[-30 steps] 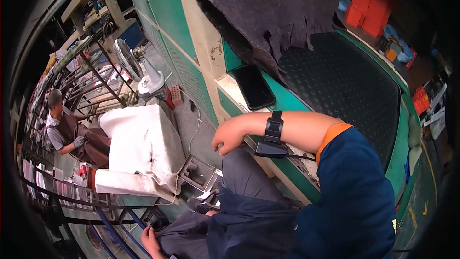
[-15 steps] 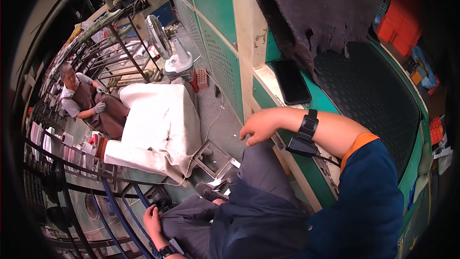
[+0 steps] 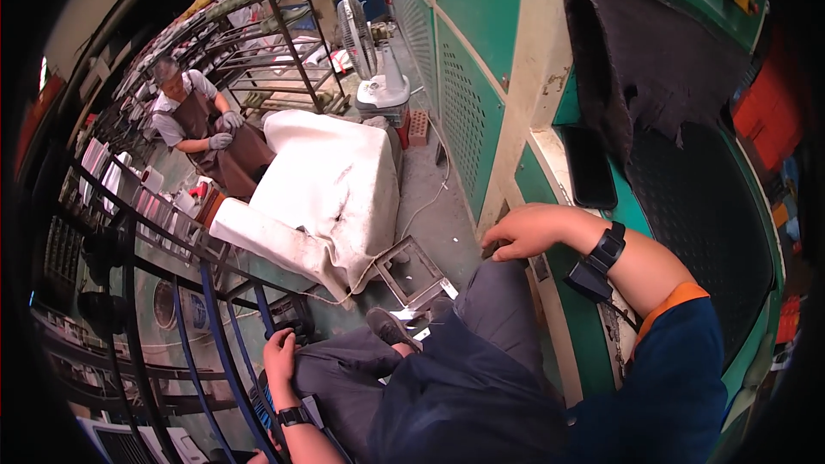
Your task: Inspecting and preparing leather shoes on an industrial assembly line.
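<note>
My left hand (image 3: 279, 359) lies against my left thigh, beside dark metal bars. Its fingers are loosely bent and hold nothing that I can see. Over by my right knee, my right hand (image 3: 528, 230) hangs with relaxed fingers slightly apart and nothing in them. The right forearm rests along the edge of a green machine (image 3: 574, 292). A black strap with a small box (image 3: 591, 279) sits on the right wrist, and a black band (image 3: 293, 416) on the left. A black phone (image 3: 589, 167) lies on the machine's ledge, beyond my right forearm.
A white cloth (image 3: 331, 189) drapes a bulky form ahead. Behind it sits a person (image 3: 202, 116) in gloves and a brown apron. A fan (image 3: 378, 69), a brick (image 3: 418, 128) and a metal frame (image 3: 412, 273) stand on the floor. Dark cloth (image 3: 662, 60) hangs over the machine's black mat (image 3: 713, 223).
The view has turned left, so the surroundings sit farther right. Both my hands keep their resting places. The other person's gloved hands have come closer together.
</note>
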The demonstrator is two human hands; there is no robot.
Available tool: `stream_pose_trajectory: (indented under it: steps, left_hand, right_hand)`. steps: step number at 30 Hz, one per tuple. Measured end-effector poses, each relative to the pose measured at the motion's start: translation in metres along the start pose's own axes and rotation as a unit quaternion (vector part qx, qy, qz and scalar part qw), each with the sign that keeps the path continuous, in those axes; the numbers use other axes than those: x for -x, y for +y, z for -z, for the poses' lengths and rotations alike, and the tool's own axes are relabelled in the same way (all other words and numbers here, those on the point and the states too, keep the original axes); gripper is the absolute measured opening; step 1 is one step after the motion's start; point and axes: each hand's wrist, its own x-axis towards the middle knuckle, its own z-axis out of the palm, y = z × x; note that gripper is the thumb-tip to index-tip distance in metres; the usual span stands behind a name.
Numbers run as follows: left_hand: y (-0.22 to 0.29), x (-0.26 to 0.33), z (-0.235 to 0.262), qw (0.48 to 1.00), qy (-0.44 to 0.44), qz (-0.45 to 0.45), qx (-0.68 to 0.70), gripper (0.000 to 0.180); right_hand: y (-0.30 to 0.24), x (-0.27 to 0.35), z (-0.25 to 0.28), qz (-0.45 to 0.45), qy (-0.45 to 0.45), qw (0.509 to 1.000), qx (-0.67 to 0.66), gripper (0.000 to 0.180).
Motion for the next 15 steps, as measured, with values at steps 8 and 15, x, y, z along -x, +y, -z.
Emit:
stream_pose_trajectory:
  steps: [8, 15]
  left_hand:
    - [0.001, 0.002, -0.002, 1.0, 0.024, 0.001, 0.003, 0.033]
    - [-0.002, 0.002, -0.002, 1.0, 0.024, 0.008, -0.004, 0.034]
  right_hand:
    - [-0.011, 0.005, 0.008, 0.005, -0.006, 1.0, -0.015, 0.047]
    - [-0.013, 0.004, 0.008, -0.008, -0.007, 1.0, 0.009, 0.047]
